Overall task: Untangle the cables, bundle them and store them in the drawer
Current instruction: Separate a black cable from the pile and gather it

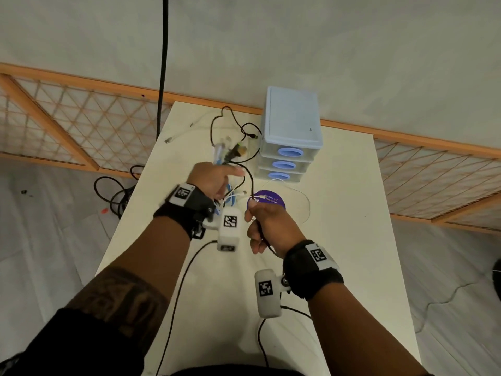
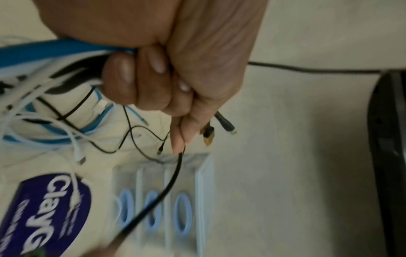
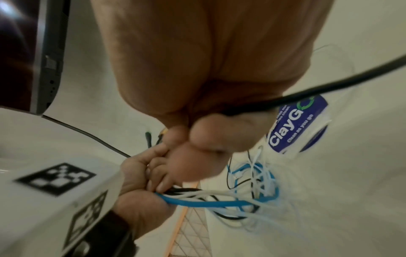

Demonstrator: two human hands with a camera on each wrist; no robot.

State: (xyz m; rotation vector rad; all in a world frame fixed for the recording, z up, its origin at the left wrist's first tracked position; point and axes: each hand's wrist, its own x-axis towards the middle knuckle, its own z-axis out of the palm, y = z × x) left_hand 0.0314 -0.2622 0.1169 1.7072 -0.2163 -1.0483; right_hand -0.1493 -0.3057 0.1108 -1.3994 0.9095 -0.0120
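The left hand (image 1: 214, 180) is raised over the tabletop (image 1: 339, 240), fingers curled round a bunch of cables (image 2: 54, 73), blue, white and black; their plug ends (image 1: 230, 151) stick out beyond the fist, pointing away from the person, while loops hang below it; the right hand (image 1: 267, 229), just beside and nearer the person, is fisted round a black cable (image 1: 252, 183) that runs up and away toward the left hand; at the far right stands the drawer unit (image 1: 291, 131), its three drawers closed
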